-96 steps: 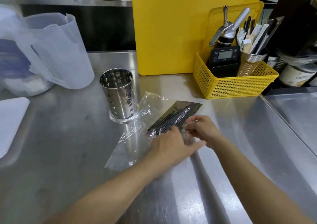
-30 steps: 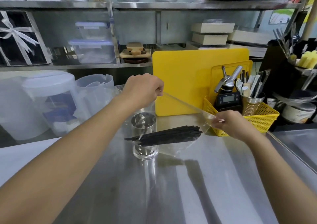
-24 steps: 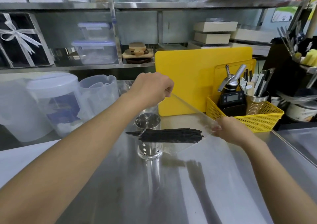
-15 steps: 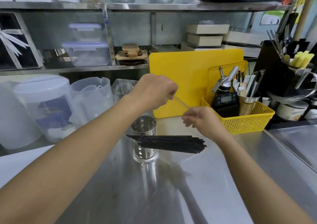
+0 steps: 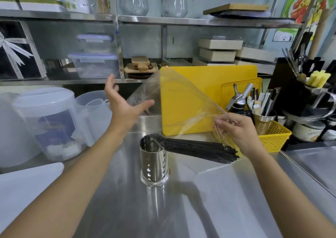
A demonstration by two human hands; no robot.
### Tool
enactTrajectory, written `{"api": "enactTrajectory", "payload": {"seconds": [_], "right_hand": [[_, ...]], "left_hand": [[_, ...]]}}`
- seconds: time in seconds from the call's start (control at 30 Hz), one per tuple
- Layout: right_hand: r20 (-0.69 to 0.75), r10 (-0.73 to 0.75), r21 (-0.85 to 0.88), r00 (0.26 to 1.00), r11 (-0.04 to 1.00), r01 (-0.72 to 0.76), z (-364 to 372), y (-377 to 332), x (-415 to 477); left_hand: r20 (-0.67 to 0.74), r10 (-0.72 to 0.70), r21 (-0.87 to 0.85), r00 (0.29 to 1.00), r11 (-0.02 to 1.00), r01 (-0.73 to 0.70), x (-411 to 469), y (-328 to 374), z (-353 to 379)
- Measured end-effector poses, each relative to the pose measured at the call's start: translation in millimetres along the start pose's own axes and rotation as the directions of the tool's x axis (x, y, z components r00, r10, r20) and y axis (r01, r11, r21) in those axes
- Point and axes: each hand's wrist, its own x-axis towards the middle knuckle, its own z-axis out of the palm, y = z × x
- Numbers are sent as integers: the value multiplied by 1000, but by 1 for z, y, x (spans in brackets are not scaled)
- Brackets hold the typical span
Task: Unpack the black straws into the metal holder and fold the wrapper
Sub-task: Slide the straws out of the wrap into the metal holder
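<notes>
Black straws [image 5: 200, 148] lie in a long bundle, nearly level, below the right hand [image 5: 238, 132]: their far ends rest in the mouth of the holder and their near ends sit just under that hand's wrist, inside the lower part of the wrapper.

Largest of all is the stainless steel counter [image 5: 227, 201], which runs beneath both forearms. Behind the right hand, a flat yellow plastic cutting board [image 5: 209, 84] leans upright. Left of the left hand [image 5: 123, 108] stands a frosted plastic tub with a round lid [image 5: 45, 121]. The clear, crinkled plastic wrapper [image 5: 181, 99] rises as a stretched sheet between the two hands; the right hand pinches its lower corner between fingers and thumb, while its upper edge stands free just beside the left hand. A yellow mesh plastic basket [image 5: 272, 139] filled with utensils sits just beyond the right hand. The perforated cylindrical metal holder [image 5: 154, 161] stands upright on the counter between the forearms, below the left hand. The left hand is spread wide, palm up, holding nothing.
</notes>
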Motion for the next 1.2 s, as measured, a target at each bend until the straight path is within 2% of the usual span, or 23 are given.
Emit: {"api": "enactTrajectory", "payload": {"seconds": [0.03, 0.1, 0.2, 0.23, 0.3, 0.37, 0.43, 0.53, 0.6, 0.67, 0.77, 0.8, 0.87, 0.93, 1.03, 1.13, 1.2], "right_hand": [[-14, -8, -5, 1000, 1000, 8, -2, 1, 0], [-18, -20, -10, 1000, 1000, 20, -3, 4, 1], [-18, -37, -20, 999, 999, 37, -4, 6, -1], [-42, -31, 16, 999, 999, 32, -4, 6, -1], [-85, 3, 133, 996, 991, 8, -7, 6, 0], [-94, 44, 268, 995, 963, -18, -9, 3, -1], [-94, 119, 401, 988, 913, -71, -10, 4, 0], [-75, 221, 469, 972, 868, -161, -9, 10, 0], [-76, 236, 384, 969, 904, -190, -10, 18, -4], [-92, 212, 269, 973, 946, -180, -10, 23, -6], [15, 211, 5, 977, 977, -211, -7, 25, -3], [38, 230, -37, 972, 973, -229, -4, 26, -1], [-15, 257, -11, 966, 966, -257, -1, 28, -1], [-73, 290, 36, 954, 957, -288, 1, 33, -3], [-65, 357, 63, 932, 933, -353, 2, 41, -7], [-73, 299, 69, 952, 953, -294, 3, 39, -8], [-89, 213, 70, 973, 976, -208, 3, 33, -7]], "left_hand": [[27, -152, -99, 988, 983, 154, -4, -9, 0], [111, -397, -236, 911, 880, 412, -15, -25, 4], [69, -643, -338, 763, 704, 624, -25, -39, 11], [93, -696, -403, 712, 628, 666, -25, -42, 11], [257, -707, -503, 659, 485, 716, -25, -45, 12], [380, -660, -492, 648, 449, 746, -25, -44, 12], [448, -606, -443, 657, 488, 752, -26, -43, 14], [475, -466, -331, 747, 692, 642, -22, -26, 20], [348, -409, -373, 843, 765, 525, -14, -13, 24], [249, -362, -405, 898, 804, 436, -3, 1, 22], [409, -244, -185, 879, 921, 342, 4, 16, 24], [376, -254, -150, 891, 932, 330, 6, 17, 24], [309, -303, -227, 902, 897, 379, 12, 22, 22], [281, -317, -263, 906, 882, 390, 16, 26, 18], [290, -318, -266, 903, 879, 395, 21, 26, 14], [197, -359, -250, 912, 881, 401, 18, 21, 14], [201, -402, -279, 893, 850, 446, 15, 13, 13]]}}
